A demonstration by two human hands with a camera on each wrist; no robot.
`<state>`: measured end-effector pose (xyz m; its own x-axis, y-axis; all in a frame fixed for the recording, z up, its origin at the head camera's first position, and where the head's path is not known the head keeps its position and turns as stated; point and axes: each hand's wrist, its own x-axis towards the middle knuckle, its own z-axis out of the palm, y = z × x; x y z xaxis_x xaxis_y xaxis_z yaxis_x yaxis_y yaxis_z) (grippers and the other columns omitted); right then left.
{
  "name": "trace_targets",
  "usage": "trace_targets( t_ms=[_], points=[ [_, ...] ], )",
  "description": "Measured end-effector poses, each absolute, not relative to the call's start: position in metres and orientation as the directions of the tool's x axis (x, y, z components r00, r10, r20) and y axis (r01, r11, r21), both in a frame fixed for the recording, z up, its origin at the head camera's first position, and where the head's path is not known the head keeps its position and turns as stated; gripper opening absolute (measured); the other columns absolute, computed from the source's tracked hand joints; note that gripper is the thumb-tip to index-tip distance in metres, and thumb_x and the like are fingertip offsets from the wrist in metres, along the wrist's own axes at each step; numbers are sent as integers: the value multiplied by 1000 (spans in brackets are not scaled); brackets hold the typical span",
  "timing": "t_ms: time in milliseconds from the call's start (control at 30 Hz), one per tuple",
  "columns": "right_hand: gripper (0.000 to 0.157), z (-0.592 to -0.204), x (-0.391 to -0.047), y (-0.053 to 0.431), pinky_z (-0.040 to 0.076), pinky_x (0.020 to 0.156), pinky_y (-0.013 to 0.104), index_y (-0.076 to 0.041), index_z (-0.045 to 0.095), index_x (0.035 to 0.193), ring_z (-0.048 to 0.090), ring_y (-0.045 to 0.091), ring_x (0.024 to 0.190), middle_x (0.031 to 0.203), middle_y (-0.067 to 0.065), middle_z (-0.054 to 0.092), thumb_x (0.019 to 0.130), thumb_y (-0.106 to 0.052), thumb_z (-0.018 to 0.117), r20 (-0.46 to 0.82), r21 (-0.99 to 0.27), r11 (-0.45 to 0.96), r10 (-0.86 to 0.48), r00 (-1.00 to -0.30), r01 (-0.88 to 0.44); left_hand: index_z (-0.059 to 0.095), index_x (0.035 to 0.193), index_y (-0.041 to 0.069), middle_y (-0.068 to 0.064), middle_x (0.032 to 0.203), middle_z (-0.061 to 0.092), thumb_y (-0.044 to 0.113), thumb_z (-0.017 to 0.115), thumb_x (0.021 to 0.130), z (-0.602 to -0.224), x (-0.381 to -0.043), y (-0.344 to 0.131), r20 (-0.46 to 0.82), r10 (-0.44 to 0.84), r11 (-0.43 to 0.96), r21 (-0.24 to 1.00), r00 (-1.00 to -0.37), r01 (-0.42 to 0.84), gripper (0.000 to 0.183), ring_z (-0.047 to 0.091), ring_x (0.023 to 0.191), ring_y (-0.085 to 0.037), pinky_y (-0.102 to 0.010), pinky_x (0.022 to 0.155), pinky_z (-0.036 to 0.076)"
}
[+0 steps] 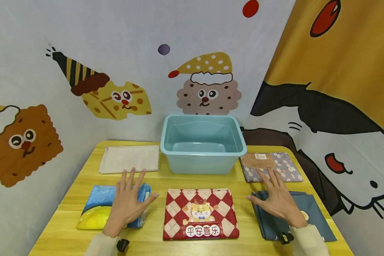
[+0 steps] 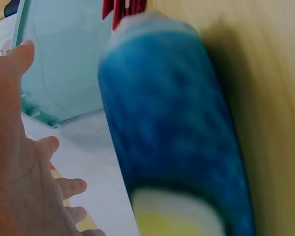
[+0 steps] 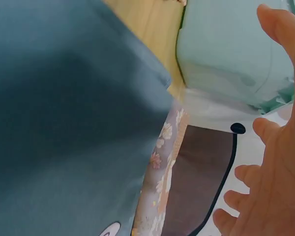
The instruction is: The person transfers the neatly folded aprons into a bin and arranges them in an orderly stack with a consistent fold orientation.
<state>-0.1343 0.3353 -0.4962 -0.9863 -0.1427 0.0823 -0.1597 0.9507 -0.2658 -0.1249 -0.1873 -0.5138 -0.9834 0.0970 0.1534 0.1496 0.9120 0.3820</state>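
left hand: fingers spread wide, holding nothing, above blue cloth, front-left of tub | right hand: likewise spread and empty, above dark cloth, front-right of tub | handling: best pinch all folded layers together; keep edges level

White printed backdrop fills upper frame. Brown cookie character at left edge, its hat cut off by the border. Yellow cheese character upper left of centre, wearing striped party hat. Greyish-pink cookie character upper centre, under a yellow polka-dot hat. Purple dot between those two, red dot near top edge. Mustard-yellow printed area upper right, with black-outlined red oval. Big black-and-white cartoon figure right side, red mouth. Yellow wood-grain table across lower frame.
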Motion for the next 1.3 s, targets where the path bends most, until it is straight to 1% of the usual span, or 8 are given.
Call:
trace_targets(
  t_ms=[200,433,633,833,933,1067,1200,1300],
  points=[
    [108,-491,-136,325,28,97,89,-36,9,166,10,55,154,174,16,1,84,-70,70,24,-361,920,-152,-988,-151,18,166,28,-20,172,11,71,62,90,-513,-126,-177,158,121,885,430,-980,178,98,2,158,-47,-77,116,21],
    [105,-489,-134,311,30,99,87,-37,13,165,19,60,149,172,21,11,85,-64,74,-7,-489,853,-210,-978,-180,21,166,23,-22,170,17,68,63,91,-515,-121,-159,162,140,863,464,-977,201,97,9,157,-48,-75,109,36],
    [101,-492,-129,300,31,102,84,-35,18,165,24,56,150,170,22,18,85,-60,76,-44,-574,802,-230,-972,-164,21,166,23,-18,170,20,68,63,91,-519,-116,-145,129,152,815,545,-980,199,97,9,158,-45,-74,112,34],
    [95,-498,-127,293,40,108,72,-35,18,164,34,54,147,168,20,24,90,-47,77,-113,-703,702,-267,-957,-113,21,166,21,-17,171,20,65,64,92,-519,-115,-139,59,167,718,677,-984,163,96,11,158,-44,-76,114,29],
    [92,-502,-123,290,47,106,64,-37,18,164,39,52,145,168,19,25,92,-43,76,-191,-749,662,-261,-946,-31,22,165,21,-15,170,22,59,67,93,-518,-115,-135,9,165,662,740,-986,117,93,18,157,-44,-74,116,27],
    [94,-506,-121,286,51,105,56,-31,20,164,43,48,144,167,17,30,91,-43,77,-241,-783,621,-262,-935,28,24,165,22,-14,169,27,50,75,91,-517,-113,-130,-46,159,607,793,-986,61,94,32,152,-44,-71,116,31],
    [93,-508,-121,278,52,106,52,-17,23,165,44,47,143,162,23,36,92,-37,78,-243,-813,582,-289,-926,32,27,164,24,-17,164,36,47,82,86,-518,-111,-126,-69,170,572,819,-983,42,98,46,142,-45,-66,111,42],
    [91,-511,-118,273,51,106,54,-10,25,163,46,47,141,158,25,42,92,-33,78,-255,-822,567,-291,-922,48,29,163,19,-19,150,51,40,85,84,-521,-109,-125,-91,209,507,861,-974,28,100,59,126,-38,-53,101,54]
  ],
)
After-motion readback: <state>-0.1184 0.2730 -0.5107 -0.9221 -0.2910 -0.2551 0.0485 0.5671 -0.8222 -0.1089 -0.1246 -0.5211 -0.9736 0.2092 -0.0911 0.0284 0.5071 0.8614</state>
